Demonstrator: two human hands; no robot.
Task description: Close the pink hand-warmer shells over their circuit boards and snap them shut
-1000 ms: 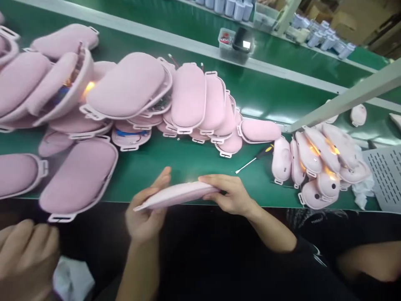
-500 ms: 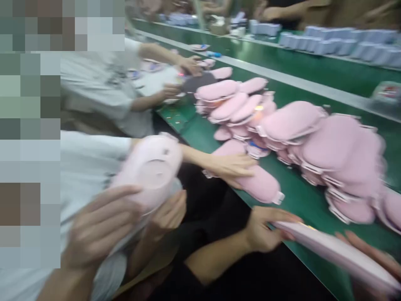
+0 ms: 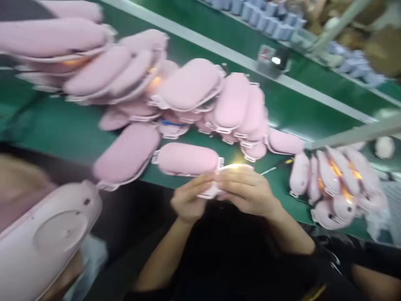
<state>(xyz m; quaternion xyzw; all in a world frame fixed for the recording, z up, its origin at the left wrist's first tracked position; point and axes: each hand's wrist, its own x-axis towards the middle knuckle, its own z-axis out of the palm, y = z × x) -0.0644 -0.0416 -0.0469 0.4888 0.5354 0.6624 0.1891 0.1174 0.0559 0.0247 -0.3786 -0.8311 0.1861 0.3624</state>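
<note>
My left hand (image 3: 192, 198) and my right hand (image 3: 249, 188) are both closed on one pink-and-white oval casing (image 3: 211, 191) at the table's front edge. The fingers cover most of it, and a yellow light glows along its far rim. Just beyond my left hand lies another pink oval casing (image 3: 188, 159), with white loops at its ends. A similar casing (image 3: 128, 154) rests slantwise to its left, partly over the edge. Some blur softens the hands and the casing.
A heap of pink casings (image 3: 191, 85) runs along the green table (image 3: 62, 125). More casings, several lit, stand at right (image 3: 328, 175), near a screwdriver (image 3: 278, 166). A co-worker's hand (image 3: 21, 184) is beside a large pale casing (image 3: 59, 234). A slanted post (image 3: 354, 129) crosses the right side.
The view has swung right. My hands, with the casing, now appear near the middle, closer together. The casing's light shows more brightly.
</note>
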